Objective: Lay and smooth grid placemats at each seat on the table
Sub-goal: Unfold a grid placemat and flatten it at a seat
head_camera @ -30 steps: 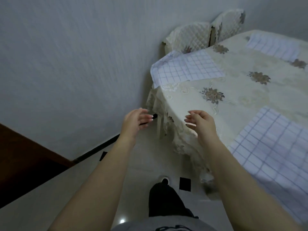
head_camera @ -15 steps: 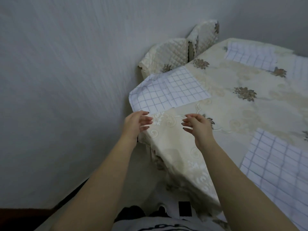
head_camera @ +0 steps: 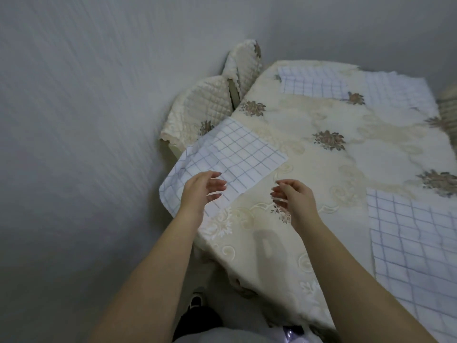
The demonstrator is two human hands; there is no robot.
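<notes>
Grid placemat [head_camera: 230, 154] lies skewed at the table's [head_camera: 311, 169] corner by the quilted chair [head_camera: 197, 107], one end overhanging. Left hand [head_camera: 201, 189] above its near end, right hand [head_camera: 294, 199] just beside it; fingers loosely spread, holding nothing. Risk: a one-sided tug could drag it off.

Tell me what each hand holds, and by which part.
Nothing is held. The left hand is open over the wall-side grid placemat; the right hand is open over the tablecloth.
</notes>
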